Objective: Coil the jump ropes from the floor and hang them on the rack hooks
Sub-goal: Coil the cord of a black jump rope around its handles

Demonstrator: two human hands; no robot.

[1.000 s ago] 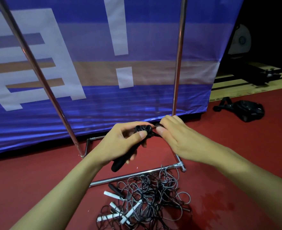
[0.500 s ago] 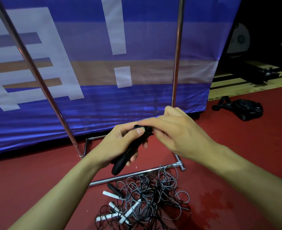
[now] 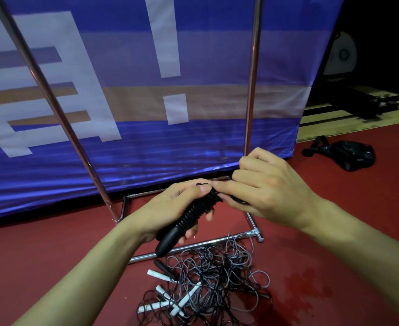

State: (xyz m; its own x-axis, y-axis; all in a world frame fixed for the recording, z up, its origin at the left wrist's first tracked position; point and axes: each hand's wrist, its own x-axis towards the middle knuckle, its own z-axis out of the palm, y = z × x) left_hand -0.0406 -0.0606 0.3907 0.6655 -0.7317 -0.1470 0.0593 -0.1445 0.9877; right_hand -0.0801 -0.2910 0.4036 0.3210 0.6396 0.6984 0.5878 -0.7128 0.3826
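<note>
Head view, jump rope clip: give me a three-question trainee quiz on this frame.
1. True or false: the left hand grips a ribbed black handle.
2. Where is the tangled pile of jump ropes? A) hung on the rack B) on the red floor, against the rack's base bar C) in the black bag
3. Fill in: the right hand pinches black cord at the handle's ___ end.

Key: 1 true; 2 B; 3 upper.

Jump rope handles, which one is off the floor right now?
The black ribbed handle held in the left hand; the white handles and other black ones lie in the tangle on the floor.
</note>
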